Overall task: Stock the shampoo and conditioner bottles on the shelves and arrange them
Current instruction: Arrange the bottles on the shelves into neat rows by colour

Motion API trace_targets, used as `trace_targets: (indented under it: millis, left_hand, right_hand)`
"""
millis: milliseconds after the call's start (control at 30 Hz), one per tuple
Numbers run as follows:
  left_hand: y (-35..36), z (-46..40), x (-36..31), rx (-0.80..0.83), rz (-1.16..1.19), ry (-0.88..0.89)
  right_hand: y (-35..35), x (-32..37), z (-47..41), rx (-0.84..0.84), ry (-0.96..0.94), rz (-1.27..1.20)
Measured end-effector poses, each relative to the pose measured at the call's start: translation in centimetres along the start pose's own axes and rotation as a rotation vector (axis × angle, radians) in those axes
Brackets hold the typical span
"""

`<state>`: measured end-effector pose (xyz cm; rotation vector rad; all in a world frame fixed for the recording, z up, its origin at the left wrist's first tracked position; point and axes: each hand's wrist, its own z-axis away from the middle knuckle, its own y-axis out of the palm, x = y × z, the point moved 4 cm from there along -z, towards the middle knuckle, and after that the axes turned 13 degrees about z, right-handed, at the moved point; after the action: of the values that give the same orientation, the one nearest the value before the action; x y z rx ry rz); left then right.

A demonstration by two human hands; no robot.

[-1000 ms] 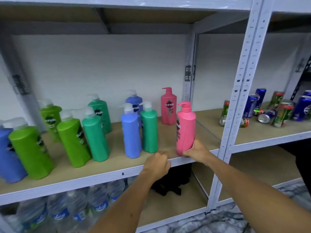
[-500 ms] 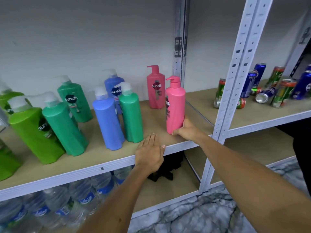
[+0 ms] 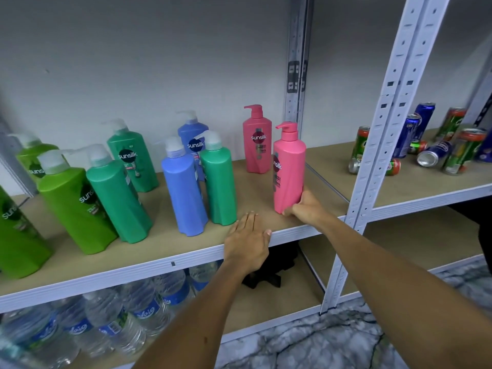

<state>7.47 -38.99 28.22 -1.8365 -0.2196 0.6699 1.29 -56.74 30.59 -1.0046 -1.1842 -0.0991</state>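
Observation:
A pink pump bottle stands near the front right of the wooden shelf; my right hand grips its base. Behind it stands a second, darker pink bottle. My left hand lies flat on the shelf's front edge, fingers straight. To the left stand a blue bottle and a teal one, another blue bottle behind them, then several green and teal bottles, among them one teal and one lime.
A white upright post divides this bay from the right one, where soda cans stand and lie. Water bottles fill the lower shelf, with a black object beside them. The floor is marbled.
My left hand opened from a fist and now lies flat on the shelf edge. The pink bottle, still in my right hand, has settled on the shelf. The view moved closer and lower.

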Motion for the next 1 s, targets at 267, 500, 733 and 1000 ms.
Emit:
trace_targets:
  millis: [267,500,733,1000]
  left_hand:
    - [-0.5,0.3,0.0,0.048,0.049,0.013]
    - [-2.6,3.7,2.4,-0.050,0.089,0.147]
    - [-7.4,8.8,10.0,-0.314,0.245,0.000]
    - [-9.3,10.7,13.4,-0.277,0.130,-0.165]
  right_hand:
    - [-0.2,0.4,1.9,-0.071,0.029,0.014]
    - [2.6,2.6,7.8,-0.330,-0.021,0.190]
    - [8.0,8.0,8.5,-0.227,-0.207,-0.077]
    - [11.9,9.7,3.9,-0.050,-0.164,-0.097]
